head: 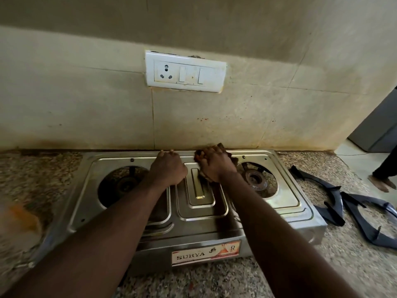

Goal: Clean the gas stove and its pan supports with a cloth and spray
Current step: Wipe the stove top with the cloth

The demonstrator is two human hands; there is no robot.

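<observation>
Your two bare forearms are reaching forward from 6 o'clock across the gas stove, which is sitting on the speckled stone surface with its "SURYA" label facing you. Both burner wells are lying uncovered: the left opening is showing at 9 o'clock of the stove's raised middle panel, and the right burner is showing at 3 o'clock of it. Your left grip is resting at 11 o'clock of that panel, its fingers curling down onto the stove's rear rim and taking hold of the edge. Your right grip is working just beside it at 1 o'clock, closing around a brown cloth and pressing it against the steel along the back of the stove top; folds of the cloth are poking out beyond your knuckles and under your wrist. The two dark pan supports are lying off the stove on the surface at 3 o'clock, one overlapping the other. Behind the stove the stained tiled wall is rising at 12 o'clock, carrying a white socket-and-switch plate. Far out at 3 o'clock, another person's bare foot is standing on the floor.
</observation>
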